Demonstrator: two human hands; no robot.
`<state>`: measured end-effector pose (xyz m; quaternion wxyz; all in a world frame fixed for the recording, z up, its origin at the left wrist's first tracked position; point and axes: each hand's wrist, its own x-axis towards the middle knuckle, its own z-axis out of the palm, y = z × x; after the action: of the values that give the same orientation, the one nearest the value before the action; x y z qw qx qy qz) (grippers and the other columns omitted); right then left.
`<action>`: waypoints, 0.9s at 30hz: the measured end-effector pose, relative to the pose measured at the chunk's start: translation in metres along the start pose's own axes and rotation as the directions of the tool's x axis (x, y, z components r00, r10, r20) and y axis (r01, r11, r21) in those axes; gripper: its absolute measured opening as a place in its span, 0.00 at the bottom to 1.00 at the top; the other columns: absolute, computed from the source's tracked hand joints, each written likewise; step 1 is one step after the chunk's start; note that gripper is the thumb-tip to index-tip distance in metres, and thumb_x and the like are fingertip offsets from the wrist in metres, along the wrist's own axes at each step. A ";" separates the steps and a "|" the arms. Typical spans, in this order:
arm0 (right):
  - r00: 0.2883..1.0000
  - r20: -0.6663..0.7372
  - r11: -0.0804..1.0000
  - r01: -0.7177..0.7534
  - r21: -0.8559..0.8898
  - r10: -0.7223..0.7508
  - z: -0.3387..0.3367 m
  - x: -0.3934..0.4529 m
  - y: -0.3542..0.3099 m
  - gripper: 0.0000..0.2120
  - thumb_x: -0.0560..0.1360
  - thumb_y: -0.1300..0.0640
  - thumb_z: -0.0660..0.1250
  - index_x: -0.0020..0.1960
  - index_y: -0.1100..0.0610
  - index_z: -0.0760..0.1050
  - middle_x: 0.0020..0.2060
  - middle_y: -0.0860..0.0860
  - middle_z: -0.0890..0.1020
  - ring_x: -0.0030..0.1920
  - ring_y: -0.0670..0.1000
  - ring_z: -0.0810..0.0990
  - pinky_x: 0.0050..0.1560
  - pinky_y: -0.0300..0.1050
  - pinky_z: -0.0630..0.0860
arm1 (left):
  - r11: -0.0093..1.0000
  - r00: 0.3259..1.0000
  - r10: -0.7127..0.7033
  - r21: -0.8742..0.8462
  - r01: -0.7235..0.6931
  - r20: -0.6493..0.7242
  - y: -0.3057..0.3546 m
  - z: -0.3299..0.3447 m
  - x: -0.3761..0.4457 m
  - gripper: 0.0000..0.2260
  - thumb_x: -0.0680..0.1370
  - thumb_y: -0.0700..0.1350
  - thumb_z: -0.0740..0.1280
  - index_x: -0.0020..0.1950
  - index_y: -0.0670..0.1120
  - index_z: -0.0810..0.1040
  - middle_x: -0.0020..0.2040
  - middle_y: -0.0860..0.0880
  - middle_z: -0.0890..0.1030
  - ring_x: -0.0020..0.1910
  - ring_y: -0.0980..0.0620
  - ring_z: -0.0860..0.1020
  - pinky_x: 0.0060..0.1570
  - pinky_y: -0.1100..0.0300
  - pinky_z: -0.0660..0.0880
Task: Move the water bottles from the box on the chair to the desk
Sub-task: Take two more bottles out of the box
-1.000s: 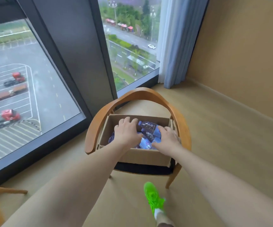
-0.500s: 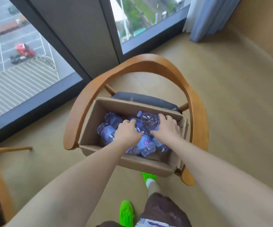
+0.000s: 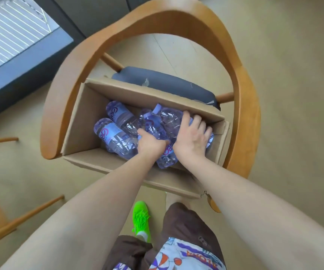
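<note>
Cardboard box [image 3: 83,121] at frame centre holds our water bottles [image 3: 114,133]: our left hand [image 3: 151,143] grips one, our right hand [image 3: 192,137] curls over another.

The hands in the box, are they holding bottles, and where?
Yes. The left hand grips a lying bottle around its middle; the right hand wraps over another bottle's body.
</note>
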<state>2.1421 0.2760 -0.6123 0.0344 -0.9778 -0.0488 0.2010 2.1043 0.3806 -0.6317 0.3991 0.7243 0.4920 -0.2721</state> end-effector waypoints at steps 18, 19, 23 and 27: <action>1.000 0.017 0.970 0.007 0.245 -0.011 -0.023 -0.013 -0.002 0.34 0.62 0.55 0.77 0.58 0.52 0.58 0.54 0.56 0.70 0.56 0.62 0.75 0.50 0.56 0.74 | 0.996 0.995 0.082 -0.040 -0.085 -0.064 0.003 -0.046 -0.029 0.34 0.55 0.49 0.81 0.55 0.49 0.69 0.50 0.49 0.78 0.49 0.45 0.78 0.50 0.51 0.80; 1.000 0.022 0.961 0.006 0.277 -0.013 -0.030 -0.016 -0.005 0.34 0.61 0.55 0.77 0.57 0.51 0.58 0.54 0.56 0.70 0.56 0.62 0.75 0.50 0.55 0.74 | 0.995 0.993 0.094 -0.034 -0.097 -0.075 0.003 -0.056 -0.034 0.32 0.55 0.49 0.81 0.55 0.49 0.71 0.50 0.49 0.78 0.49 0.46 0.78 0.51 0.51 0.80; 0.996 0.007 0.916 0.077 0.393 -0.087 -0.065 -0.029 -0.027 0.36 0.61 0.51 0.78 0.61 0.53 0.61 0.53 0.55 0.71 0.54 0.62 0.77 0.46 0.49 0.70 | 0.983 0.977 0.150 -0.084 -0.164 -0.155 -0.001 -0.102 -0.057 0.31 0.56 0.51 0.80 0.55 0.49 0.72 0.52 0.49 0.79 0.52 0.47 0.79 0.52 0.52 0.79; 0.980 -0.074 0.885 0.196 0.422 -0.182 -0.104 -0.053 -0.070 0.42 0.61 0.50 0.79 0.68 0.55 0.62 0.57 0.57 0.72 0.56 0.61 0.77 0.51 0.49 0.72 | 0.940 0.945 0.183 -0.231 -0.249 -0.272 -0.015 -0.162 -0.089 0.32 0.55 0.49 0.80 0.55 0.49 0.71 0.52 0.50 0.80 0.52 0.49 0.80 0.52 0.50 0.80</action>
<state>2.1287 0.3349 -0.4904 0.2679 -0.9401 -0.0981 0.1865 2.0578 0.4761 -0.4796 0.4549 0.7431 0.4863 -0.0663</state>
